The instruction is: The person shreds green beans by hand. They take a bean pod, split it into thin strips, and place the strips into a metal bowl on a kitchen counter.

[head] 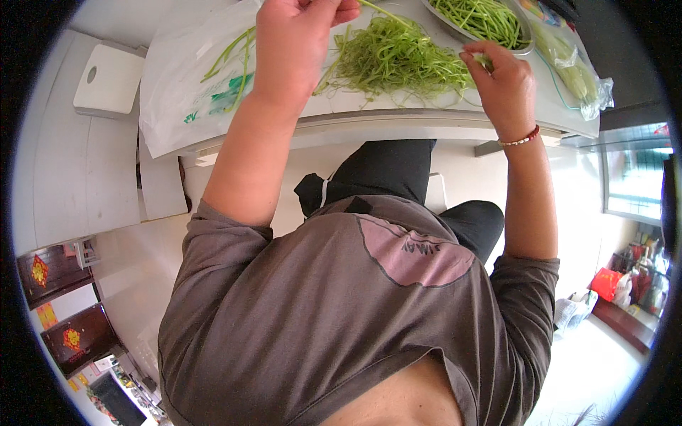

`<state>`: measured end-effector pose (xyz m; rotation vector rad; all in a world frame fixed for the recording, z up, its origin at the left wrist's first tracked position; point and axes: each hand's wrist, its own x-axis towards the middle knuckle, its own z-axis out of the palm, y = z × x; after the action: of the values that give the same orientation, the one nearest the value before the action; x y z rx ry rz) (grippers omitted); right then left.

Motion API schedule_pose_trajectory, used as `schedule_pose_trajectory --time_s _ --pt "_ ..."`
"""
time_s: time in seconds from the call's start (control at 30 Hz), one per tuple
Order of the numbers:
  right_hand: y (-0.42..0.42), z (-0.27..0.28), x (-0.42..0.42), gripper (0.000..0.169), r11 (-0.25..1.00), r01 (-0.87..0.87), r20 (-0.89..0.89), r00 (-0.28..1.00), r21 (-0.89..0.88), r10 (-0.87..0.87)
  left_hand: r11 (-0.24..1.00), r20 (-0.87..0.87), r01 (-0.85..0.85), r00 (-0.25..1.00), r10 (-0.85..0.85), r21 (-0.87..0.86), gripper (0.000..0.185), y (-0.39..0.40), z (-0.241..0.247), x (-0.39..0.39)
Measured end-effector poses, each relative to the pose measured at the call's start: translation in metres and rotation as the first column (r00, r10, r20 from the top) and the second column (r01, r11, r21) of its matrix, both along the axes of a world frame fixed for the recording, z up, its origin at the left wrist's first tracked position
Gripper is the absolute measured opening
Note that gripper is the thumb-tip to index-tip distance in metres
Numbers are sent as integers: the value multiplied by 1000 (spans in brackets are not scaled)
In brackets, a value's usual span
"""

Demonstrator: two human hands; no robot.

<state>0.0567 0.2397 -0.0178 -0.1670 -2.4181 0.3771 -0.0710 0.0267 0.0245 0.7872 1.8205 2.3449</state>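
Note:
My left hand (298, 48) is raised over the table at the top edge, its fingertips partly cut off. It grips a thin green stem (386, 10) that slants down to the right. Below that stem lies a loose heap of thin green strands and peelings (399, 58) near the table's front edge. My right hand (503, 80) hovers just right of the heap, thumb and forefinger close together. A bit of green shows by its fingers, but whether they hold it is unclear. Behind it stands a metal bowl (525, 50) full of cut green stems (479, 21).
A white plastic bag (176, 80) lies flat on the table's left, with several loose stems (229, 53) on it. At the right, a clear bag of pale green vegetables (570, 69) lies near the table edge (394, 117). A white stool-like object (109, 80) is further left.

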Motion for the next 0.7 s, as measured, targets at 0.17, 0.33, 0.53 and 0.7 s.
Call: schedule_pose_trajectory --time_s 0.17,0.33,0.53,0.7 --pt "-20 28 -4 14 929 -180 -133 981 -324 143 997 -52 78 996 -77 15 7 9 -7 9" --pt "-35 41 -3 15 832 -232 -12 965 -503 262 990 -73 130 989 -125 63 7 16 -8 19" --pt "-33 33 -7 14 779 -192 -34 976 -597 215 982 -96 174 981 -167 68 8 12 -5 31" --pt "-42 42 -9 8 755 -172 -30 980 -632 197 992 -158 89 982 -101 -85 5 -1 -14 20"
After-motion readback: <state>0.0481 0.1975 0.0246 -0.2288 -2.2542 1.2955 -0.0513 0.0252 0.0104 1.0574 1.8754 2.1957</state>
